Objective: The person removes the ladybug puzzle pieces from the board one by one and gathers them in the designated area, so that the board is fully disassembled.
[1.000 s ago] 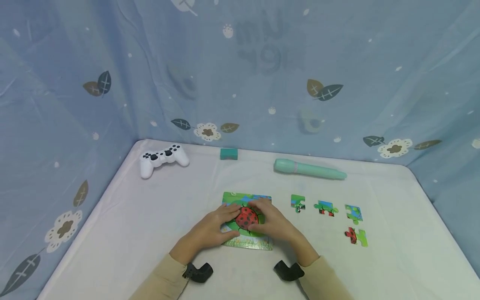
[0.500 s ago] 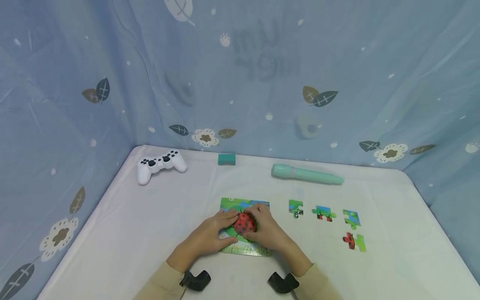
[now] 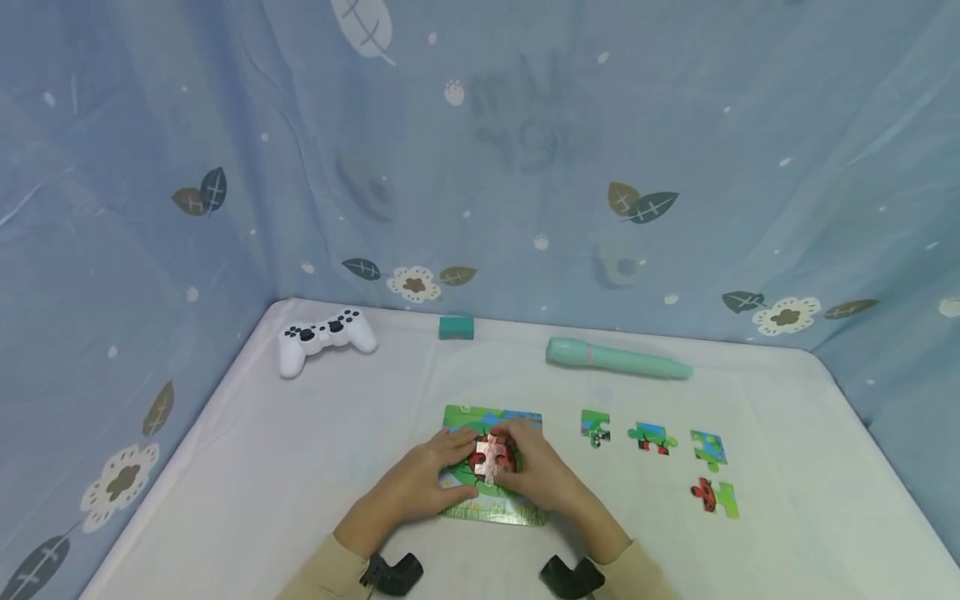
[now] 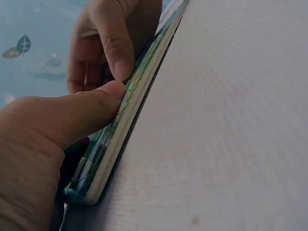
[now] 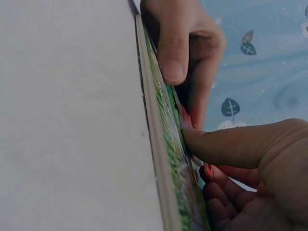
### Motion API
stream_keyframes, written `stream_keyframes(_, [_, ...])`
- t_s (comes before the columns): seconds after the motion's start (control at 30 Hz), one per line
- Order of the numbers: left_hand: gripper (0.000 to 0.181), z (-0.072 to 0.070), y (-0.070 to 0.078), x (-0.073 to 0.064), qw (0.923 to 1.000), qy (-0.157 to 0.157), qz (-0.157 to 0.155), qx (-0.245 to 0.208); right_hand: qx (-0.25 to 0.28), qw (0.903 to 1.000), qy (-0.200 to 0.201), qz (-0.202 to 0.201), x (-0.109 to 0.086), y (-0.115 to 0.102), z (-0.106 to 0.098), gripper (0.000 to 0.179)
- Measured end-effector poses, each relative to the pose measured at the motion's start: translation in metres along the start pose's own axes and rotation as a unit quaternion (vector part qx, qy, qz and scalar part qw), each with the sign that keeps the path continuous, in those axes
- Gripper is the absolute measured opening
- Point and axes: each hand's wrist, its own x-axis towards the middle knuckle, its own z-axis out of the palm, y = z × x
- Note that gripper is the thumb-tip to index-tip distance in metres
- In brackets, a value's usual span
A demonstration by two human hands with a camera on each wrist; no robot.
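Note:
A ladybug jigsaw puzzle board [image 3: 495,510] lies flat in front of me in the head view. At its middle a red jigsaw puzzle piece [image 3: 491,458] sits tilted and glossy, its surface catching the light. My right hand [image 3: 543,471] pinches that piece from the right side, thumb and fingers at its edge. My left hand [image 3: 423,479] rests on the board's left part with fingers extended, index fingertip beside the piece. In the right wrist view the red piece [image 5: 208,169] rises slightly from the board near my right fingers, partly hidden by the thumb.
Several loose puzzle pieces lie to the right, among them a red and green one [image 3: 715,497] and a blue-green one [image 3: 708,448]. Farther back are a white game controller [image 3: 326,340], a teal block [image 3: 456,327] and a mint-green microphone-shaped thing [image 3: 618,358]. A blue curtain [image 3: 480,167] encloses the table.
The piece at the ladybug's middle now looks tilted and shiny, where the ladybug appeared flat before. Both hands stay at the board. The head view has shifted slightly.

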Motion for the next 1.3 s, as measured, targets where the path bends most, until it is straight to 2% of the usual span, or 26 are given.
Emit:
stream_keyframes(0.2, [0.067,0.002,-0.001,-0.001,0.9999,0.004,0.011,0.005,-0.037,0.9990,0.010,-0.024,-0.002,0.002,0.000,0.053])
stream_keyframes(0.4, [0.067,0.000,0.000,0.001,0.9997,0.002,0.021,0.016,-0.065,0.9970,0.033,-0.028,-0.002,0.001,-0.004,0.054])
stream_keyframes(0.6, [0.068,-0.001,0.002,0.001,0.9995,-0.003,0.025,0.019,-0.061,0.9962,0.051,-0.035,-0.005,0.003,-0.015,0.054])
stream_keyframes(0.8, [0.068,-0.001,0.001,-0.001,0.9992,-0.007,0.029,0.026,-0.060,0.9962,0.046,-0.044,-0.005,0.005,-0.025,0.055])
stream_keyframes(1.07, [0.069,0.004,0.000,-0.002,0.9998,-0.009,0.010,0.013,-0.074,0.9943,0.063,-0.042,-0.016,0.007,-0.049,0.055])
stream_keyframes(1.3, [0.066,0.001,0.000,-0.001,0.9998,0.003,0.021,0.003,-0.079,0.9927,0.089,-0.021,-0.038,0.019,-0.078,0.054])
